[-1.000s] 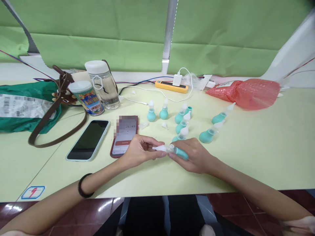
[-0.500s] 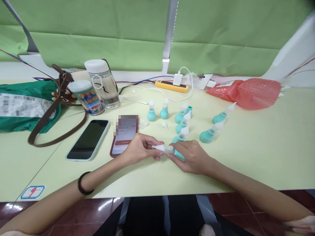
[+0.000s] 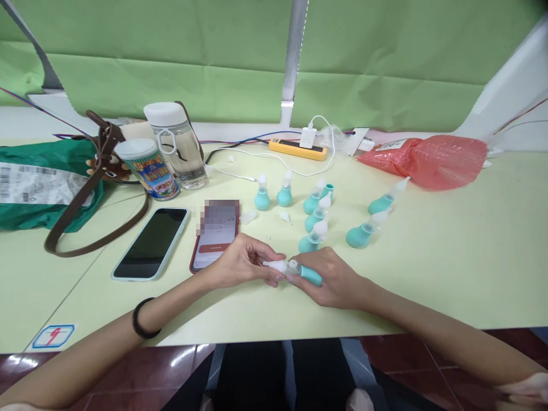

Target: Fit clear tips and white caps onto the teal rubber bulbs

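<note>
Between my hands, low over the table, lies a nasal aspirator with a teal bulb, a clear chamber and a white pointed tip. The fingers of my left hand pinch that white tip, which points left. My right hand is closed around the bulb and chamber, hiding part of them. Just beyond my right hand stand several similar aspirators, the nearest one close to my knuckles. Two more, including a tilted aspirator, lie to the right. A loose white tip and a clear piece lie farther back.
To the left are a dark-screened phone, a lit phone, a printed cup, a water bottle and a green package with a brown strap. A yellow power strip and red plastic bag sit at the back.
My right hand has shifted slightly down, and the held aspirator has turned a little, so more of its teal bulb shows. My left hand keeps its pinch on the tip.
</note>
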{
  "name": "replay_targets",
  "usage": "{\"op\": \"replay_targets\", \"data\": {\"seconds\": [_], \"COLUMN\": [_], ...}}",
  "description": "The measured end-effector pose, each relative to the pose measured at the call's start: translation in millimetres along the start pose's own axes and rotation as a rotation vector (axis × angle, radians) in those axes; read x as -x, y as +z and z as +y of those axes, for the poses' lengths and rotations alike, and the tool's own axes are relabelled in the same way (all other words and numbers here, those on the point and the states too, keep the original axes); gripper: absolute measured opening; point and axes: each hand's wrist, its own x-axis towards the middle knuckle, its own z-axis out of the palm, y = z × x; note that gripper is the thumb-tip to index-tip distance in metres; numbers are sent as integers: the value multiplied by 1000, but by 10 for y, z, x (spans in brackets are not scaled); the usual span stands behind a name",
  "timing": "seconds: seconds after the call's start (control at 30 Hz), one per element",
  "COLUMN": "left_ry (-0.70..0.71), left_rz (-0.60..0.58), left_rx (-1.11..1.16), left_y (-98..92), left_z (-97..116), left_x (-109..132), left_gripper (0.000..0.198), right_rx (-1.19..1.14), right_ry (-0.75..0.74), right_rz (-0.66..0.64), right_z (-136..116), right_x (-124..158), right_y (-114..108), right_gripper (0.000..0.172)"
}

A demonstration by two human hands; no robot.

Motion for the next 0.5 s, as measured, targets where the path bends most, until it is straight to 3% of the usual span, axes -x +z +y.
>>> {"op": "replay_targets", "data": {"seconds": [0.27,0.4,0.5], "left_ry": [17,75,199], "left_rz": [5,98,178], "left_rx": [-30,-98,-174], "left_y": [21,75,103], "left_z": [-7,-1,24], "left_x": [3,17,51], "left_gripper": [25,27,30], "right_rx": [-193,-324,-385], "right_ry": [89,119,92], "right_rz": [-14,-43,-104], "right_z": [-22,-38,-61], "right_x": [-23,-50,-71], "right_y": [12,-69,-169], "right_gripper": [20,16,15]}}
